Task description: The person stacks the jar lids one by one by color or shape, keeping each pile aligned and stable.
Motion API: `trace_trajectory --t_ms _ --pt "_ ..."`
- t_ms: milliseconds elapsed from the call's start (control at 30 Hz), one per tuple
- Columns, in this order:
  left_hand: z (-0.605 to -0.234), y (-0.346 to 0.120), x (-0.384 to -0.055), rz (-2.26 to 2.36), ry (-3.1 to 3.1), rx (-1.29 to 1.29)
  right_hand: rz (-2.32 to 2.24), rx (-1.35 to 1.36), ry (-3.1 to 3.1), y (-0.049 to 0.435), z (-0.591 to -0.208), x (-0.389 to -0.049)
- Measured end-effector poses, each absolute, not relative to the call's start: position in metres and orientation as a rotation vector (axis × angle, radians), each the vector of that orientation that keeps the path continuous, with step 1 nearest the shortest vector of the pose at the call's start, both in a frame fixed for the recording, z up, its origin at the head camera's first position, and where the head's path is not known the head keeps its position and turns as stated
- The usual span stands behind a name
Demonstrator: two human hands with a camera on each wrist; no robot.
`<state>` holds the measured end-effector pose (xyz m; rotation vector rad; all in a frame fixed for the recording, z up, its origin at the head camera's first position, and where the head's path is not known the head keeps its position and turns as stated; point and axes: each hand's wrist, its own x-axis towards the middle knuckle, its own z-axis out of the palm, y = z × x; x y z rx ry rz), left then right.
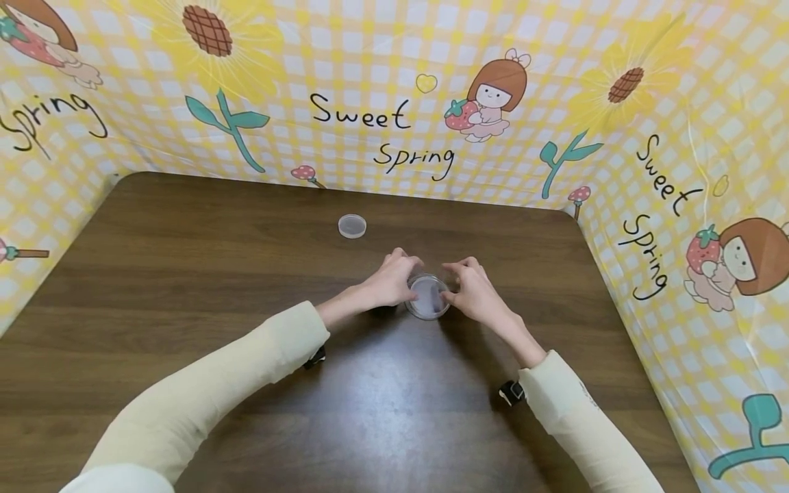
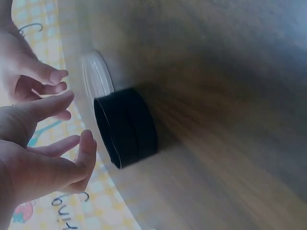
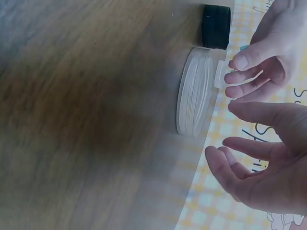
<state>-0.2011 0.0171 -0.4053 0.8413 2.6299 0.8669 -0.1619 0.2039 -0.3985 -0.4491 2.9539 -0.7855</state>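
A clear round dish (image 1: 427,298), like a petri dish, lies flat on the table between both hands. My left hand (image 1: 392,281) hovers at its left side, thumb and fingers parted and loosely bent. On the opposite side is my right hand (image 1: 476,293), its fingers spread in a similar relaxed curve. In the right wrist view a gap shows between the fingertips and the dish (image 3: 194,93); neither hand holds anything. A short black cylinder (image 2: 127,127) stands beside the dish, mostly hidden under the left hand in the head view.
Farther back on the brown wooden table (image 1: 216,260) lies a smaller translucent round disc (image 1: 352,226) with a pale rim. A yellow checked cloth (image 1: 357,61) with printed flowers and figures hangs around the table's back and sides.
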Motion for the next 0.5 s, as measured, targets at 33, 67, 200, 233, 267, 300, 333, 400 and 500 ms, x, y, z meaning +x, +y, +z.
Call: trace_trajectory --t_ms 33,67,200,233,267,300,333,400,500 --pt "-0.405 0.014 -0.202 0.884 2.621 0.835 -0.8 -0.45 2.951 0.203 -0.399 -0.163" --pt "-0.404 0.011 -0.203 0.899 2.613 0.828 -0.814 -0.45 2.946 0.201 -0.399 -0.164" --pt "-0.405 0.001 -0.207 0.936 2.604 0.814 -0.863 -0.455 2.924 0.194 -0.399 -0.169" --pt "-0.406 -0.002 -0.208 0.942 2.606 0.815 -0.876 -0.453 2.919 0.192 -0.399 -0.17" --pt "-0.406 -0.004 -0.209 0.951 2.609 0.816 -0.888 -0.453 2.915 0.191 -0.399 -0.171" --pt "-0.407 -0.007 -0.209 0.96 2.615 0.819 -0.901 -0.454 2.915 0.189 -0.4 -0.173" --pt "-0.407 -0.01 -0.21 0.969 2.617 0.813 -0.914 -0.461 2.915 0.188 -0.401 -0.174" --pt "-0.408 -0.016 -0.212 0.991 2.624 0.797 -0.949 -0.467 2.91 0.185 -0.402 -0.177" --pt "-0.409 -0.025 -0.214 1.029 2.636 0.759 -0.996 -0.473 2.905 0.18 -0.405 -0.182"
